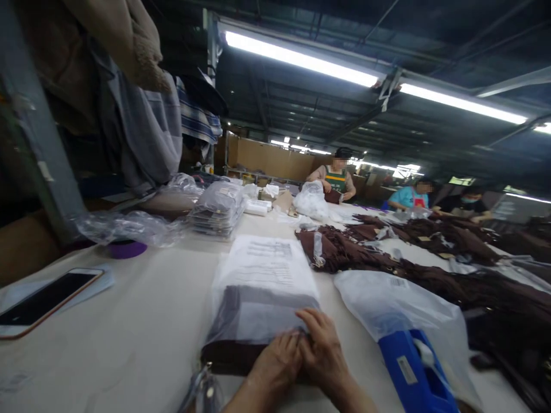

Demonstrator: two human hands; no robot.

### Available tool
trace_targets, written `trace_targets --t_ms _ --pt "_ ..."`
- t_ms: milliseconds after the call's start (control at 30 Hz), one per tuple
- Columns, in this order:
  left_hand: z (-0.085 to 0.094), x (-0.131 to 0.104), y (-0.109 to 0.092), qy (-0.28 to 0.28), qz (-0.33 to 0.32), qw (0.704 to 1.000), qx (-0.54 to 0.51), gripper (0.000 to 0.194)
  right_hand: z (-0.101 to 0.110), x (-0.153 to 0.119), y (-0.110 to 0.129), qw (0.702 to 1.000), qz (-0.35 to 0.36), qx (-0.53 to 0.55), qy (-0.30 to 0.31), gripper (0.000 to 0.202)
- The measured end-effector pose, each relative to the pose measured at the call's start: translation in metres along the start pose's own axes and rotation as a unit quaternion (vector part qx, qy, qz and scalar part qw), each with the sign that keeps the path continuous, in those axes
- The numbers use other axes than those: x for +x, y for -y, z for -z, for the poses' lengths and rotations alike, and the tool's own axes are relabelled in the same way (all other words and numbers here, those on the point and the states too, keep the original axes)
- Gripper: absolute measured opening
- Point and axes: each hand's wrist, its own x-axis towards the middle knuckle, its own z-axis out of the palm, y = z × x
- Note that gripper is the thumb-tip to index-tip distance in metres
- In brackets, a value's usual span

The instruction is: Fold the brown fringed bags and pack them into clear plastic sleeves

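A frosted plastic bag (269, 264) with printed text lies flat in front of me, with a folded dark brown item (235, 355) partly inside it. The brown item's near edge sticks out at the bag's mouth, and a metal fitting hangs at its left corner. My left hand (278, 358) is closed at the bag's near edge, fingers pressed together and pinching the plastic. Right beside it, touching, my right hand (322, 344) grips the same edge with thumb and bent fingers, its forefinger lying over the plastic. The fingertips are partly hidden.
A blue tape dispenser (402, 367) sits by another plastic bag (400, 292) at right. Brown goods (430, 269) cover the table's right side. At left are a phone (51, 298), a purple tape roll (127, 248) and stacked packed items (217, 209). Co-workers (338, 175) stand beyond.
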Motion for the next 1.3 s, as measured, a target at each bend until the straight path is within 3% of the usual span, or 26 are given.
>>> trace_targets --t_ms 67,133,267,433,667,767,900,1000,1067,1167,1233,1300 --pt "-0.002 0.0 0.003 0.028 -0.092 0.995 0.037 0.032 0.007 -0.016 -0.041 0.993 -0.11 -0.003 -0.035 0.039" --pt "-0.001 0.0 0.007 0.035 -0.132 0.988 0.072 0.034 0.005 -0.026 -0.069 0.983 -0.178 -0.003 -0.046 0.037" --pt "0.006 -0.001 0.009 0.026 -0.169 0.973 0.154 0.036 -0.008 -0.029 -0.084 0.974 -0.219 0.017 -0.052 0.029" --pt "0.013 0.005 0.013 -0.006 -0.172 0.953 0.247 0.039 -0.009 -0.033 -0.081 0.984 -0.163 0.068 -0.026 0.027" --pt "0.01 0.019 0.034 0.007 -0.149 0.947 0.283 0.044 0.008 -0.055 -0.09 0.994 -0.058 0.079 0.042 0.027" --pt "0.011 0.027 0.036 0.021 -0.145 0.95 0.276 0.04 0.01 -0.06 -0.087 0.994 -0.052 0.052 0.081 0.027" --pt "0.015 0.03 0.027 0.049 -0.13 0.954 0.265 0.037 0.007 -0.064 -0.084 0.998 -0.046 -0.013 0.036 0.016" --pt "0.027 0.02 0.014 0.06 -0.107 0.957 0.264 0.039 0.0 -0.057 -0.074 0.997 0.042 -0.053 -0.041 0.041" --pt "0.041 0.002 0.006 0.051 -0.105 0.963 0.244 0.041 -0.006 -0.046 -0.056 0.992 0.091 -0.049 -0.065 0.045" --pt "0.068 -0.042 0.005 -0.051 -0.091 0.976 0.19 0.034 -0.014 -0.022 -0.013 0.986 0.155 -0.004 -0.065 0.042" --pt "0.086 -0.077 0.015 -0.146 -0.004 0.972 0.187 0.031 -0.022 -0.004 0.019 0.979 0.196 0.034 -0.053 0.039" --pt "0.1 -0.106 0.029 -0.202 0.159 0.947 0.191 0.031 -0.032 0.015 0.051 0.971 0.227 0.068 -0.019 0.036"
